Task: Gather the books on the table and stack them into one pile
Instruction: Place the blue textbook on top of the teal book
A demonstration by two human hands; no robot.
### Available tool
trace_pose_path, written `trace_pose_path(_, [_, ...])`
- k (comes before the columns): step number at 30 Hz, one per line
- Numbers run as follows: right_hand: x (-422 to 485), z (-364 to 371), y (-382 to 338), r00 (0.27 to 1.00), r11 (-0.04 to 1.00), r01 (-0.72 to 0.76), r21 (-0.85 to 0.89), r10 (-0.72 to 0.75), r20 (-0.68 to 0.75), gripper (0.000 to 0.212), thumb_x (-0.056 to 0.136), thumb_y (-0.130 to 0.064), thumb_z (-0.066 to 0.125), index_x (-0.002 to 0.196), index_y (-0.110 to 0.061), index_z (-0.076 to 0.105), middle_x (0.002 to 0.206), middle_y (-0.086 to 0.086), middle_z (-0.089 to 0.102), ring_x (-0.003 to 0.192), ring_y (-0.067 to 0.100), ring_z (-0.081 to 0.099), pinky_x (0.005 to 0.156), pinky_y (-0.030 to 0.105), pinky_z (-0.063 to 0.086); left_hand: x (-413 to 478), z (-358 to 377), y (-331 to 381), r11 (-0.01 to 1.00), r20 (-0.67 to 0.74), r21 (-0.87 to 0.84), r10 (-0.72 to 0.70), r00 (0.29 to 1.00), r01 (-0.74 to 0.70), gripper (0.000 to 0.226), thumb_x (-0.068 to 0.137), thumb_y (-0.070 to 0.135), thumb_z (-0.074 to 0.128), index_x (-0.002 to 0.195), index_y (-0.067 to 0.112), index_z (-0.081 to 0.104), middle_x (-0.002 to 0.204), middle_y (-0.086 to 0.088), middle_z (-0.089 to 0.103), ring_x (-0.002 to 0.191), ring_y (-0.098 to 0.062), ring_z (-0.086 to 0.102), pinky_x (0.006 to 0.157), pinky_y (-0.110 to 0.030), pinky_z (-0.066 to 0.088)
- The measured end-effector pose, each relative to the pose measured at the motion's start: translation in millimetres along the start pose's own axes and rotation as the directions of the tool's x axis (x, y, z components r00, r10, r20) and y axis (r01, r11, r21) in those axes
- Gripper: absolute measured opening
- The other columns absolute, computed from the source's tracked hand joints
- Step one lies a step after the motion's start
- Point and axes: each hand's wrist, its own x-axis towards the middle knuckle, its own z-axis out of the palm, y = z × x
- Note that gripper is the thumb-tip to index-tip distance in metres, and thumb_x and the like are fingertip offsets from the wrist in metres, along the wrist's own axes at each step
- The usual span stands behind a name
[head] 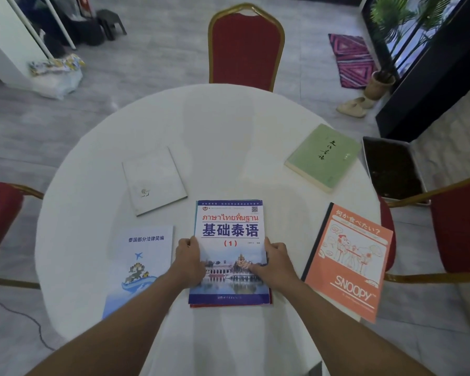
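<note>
A Thai language textbook (pixel 229 226) with a palace photo lies at the near centre of the round white table (pixel 217 123), on top of at least one other book whose red edge shows below it. My left hand (pixel 189 260) grips its left edge and my right hand (pixel 274 260) rests on its right edge, thumb on the cover. A white book (pixel 154 180) lies to the upper left, and a pale blue booklet (pixel 140 267) sits at the left. The green book (pixel 323 157) rests far right, while an orange Snoopy notebook (pixel 349 260) lies near right.
Three red chairs ring the table: one at the back (pixel 246 47), one at the left (pixel 0 213), one at the right (pixel 456 229). A tray of dark soil (pixel 391 169) sits on the floor beyond the right edge. A potted plant (pixel 379 84) and slippers stand further back.
</note>
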Motion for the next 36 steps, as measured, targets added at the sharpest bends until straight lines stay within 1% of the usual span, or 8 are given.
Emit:
trace_pose_path(3, [1,1,2,1.000,1.000,-0.023,0.011,0.023,0.020,0.073,0.085,-0.024,0.079,0.146,-0.015,0.039,0.128,0.004,0.037,0.121,0.019,0.049,0.105,0.033,0.051,-1,-1,0,1.000,0.013,0.024,0.004,1.000,-0.004,0.069,0.090,0.009,0.060,0.145,0.005,0.018,0.145,-0.015,0.023,0.130,-0.028,0.033,0.109,-0.034,0.037])
trace_pose_path(7, [1,3,2,0.999,1.000,-0.031,0.000,0.031,0.040,0.086,0.088,-0.026,0.075,0.156,-0.013,0.023,0.135,0.005,0.031,0.129,0.020,0.041,0.112,0.032,0.044,-3,-1,1,0.999,0.012,0.041,0.007,1.000,-0.008,0.071,0.090,0.008,0.060,0.145,0.005,0.016,0.145,-0.016,0.023,0.129,-0.027,0.033,0.107,-0.033,0.038])
trace_pose_path(12, [-1,3,2,0.998,0.999,-0.028,-0.029,0.030,0.060,0.088,0.090,-0.029,0.072,0.157,-0.013,0.018,0.139,0.005,0.029,0.131,0.021,0.037,0.115,0.033,0.040,-7,-2,5,0.999,0.010,0.044,0.013,1.000,-0.013,0.072,0.091,0.007,0.059,0.147,0.002,0.013,0.144,-0.017,0.023,0.131,-0.028,0.033,0.110,-0.035,0.037])
trace_pose_path(17, [1,1,-2,0.995,0.995,-0.046,-0.089,0.054,0.081,0.097,0.094,-0.029,0.066,0.161,-0.011,-0.001,0.142,0.009,0.025,0.133,0.023,0.033,0.117,0.031,0.034,-10,-4,8,0.998,0.016,0.058,-0.005,1.000,0.004,0.071,0.090,0.004,0.059,0.145,0.002,0.015,0.142,-0.017,0.025,0.128,-0.027,0.035,0.105,-0.032,0.040])
trace_pose_path(27, [3,2,-1,0.995,0.996,-0.059,-0.068,0.065,0.078,0.097,0.093,-0.027,0.067,0.161,-0.015,0.000,0.139,0.008,0.025,0.131,0.024,0.034,0.116,0.032,0.036,-10,-5,12,0.999,0.033,0.039,-0.028,0.999,0.027,0.065,0.088,0.003,0.061,0.140,0.003,0.022,0.141,-0.016,0.026,0.126,-0.024,0.035,0.103,-0.029,0.040])
trace_pose_path(30, [1,-2,-1,0.995,0.998,-0.057,-0.040,0.060,0.080,0.091,0.092,-0.032,0.067,0.161,-0.019,0.008,0.136,0.007,0.029,0.131,0.025,0.037,0.115,0.038,0.040,-13,-9,18,0.998,0.013,0.064,-0.028,1.000,0.027,0.071,0.087,0.011,0.065,0.141,0.003,0.019,0.141,-0.016,0.025,0.126,-0.025,0.033,0.104,-0.031,0.039])
trace_pose_path(33, [-6,-14,3,0.998,0.998,-0.052,-0.026,0.052,0.029,0.083,0.095,-0.038,0.062,0.160,-0.020,0.013,0.146,0.008,0.030,0.141,0.028,0.032,0.117,0.040,0.035,-17,-11,32,0.993,-0.043,0.103,0.056,0.998,-0.051,0.090,0.085,0.015,0.070,0.149,0.003,0.007,0.146,-0.014,0.019,0.133,-0.027,0.026,0.109,-0.036,0.037])
trace_pose_path(36, [-11,-40,14,0.995,0.997,-0.073,-0.028,0.071,-0.075,0.077,0.098,-0.041,0.056,0.161,-0.021,0.015,0.157,0.008,0.027,0.147,0.027,0.028,0.118,0.042,0.031,-18,-11,60,0.977,-0.030,0.112,0.183,0.983,-0.179,0.085,0.088,0.016,0.064,0.150,0.005,0.007,0.149,-0.013,0.017,0.139,-0.030,0.021,0.113,-0.040,0.034])
